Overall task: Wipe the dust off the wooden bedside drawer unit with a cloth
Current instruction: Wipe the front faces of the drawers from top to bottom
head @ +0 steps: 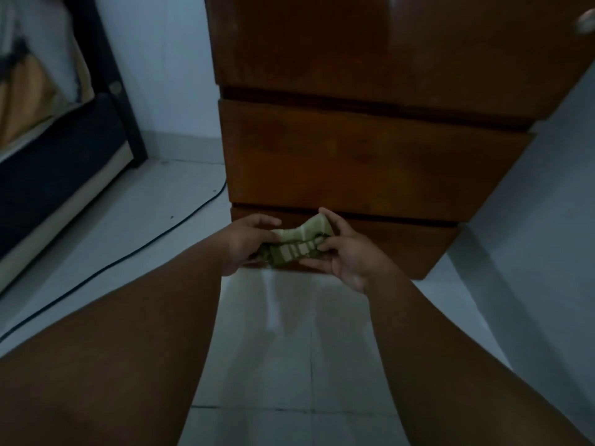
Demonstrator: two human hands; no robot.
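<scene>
The wooden bedside drawer unit (pixel 370 156) stands straight ahead, dark brown, with stacked drawer fronts. A green cloth with pale stripes (pixel 297 244) is bunched between both hands, in front of the lowest drawer front and just above the floor. My left hand (pixel 248 241) grips its left end. My right hand (pixel 347 252) holds its right end with thumb on top and fingers underneath. Both forearms reach forward from the bottom of the view.
A bed with a dark frame (pixel 64 149) stands at the left. A black cable (pixel 135 252) runs across the white tiled floor (pixel 289 349) to the unit's left side. A round metal knob (pixel 586 22) shows at the top right. Pale walls flank the unit.
</scene>
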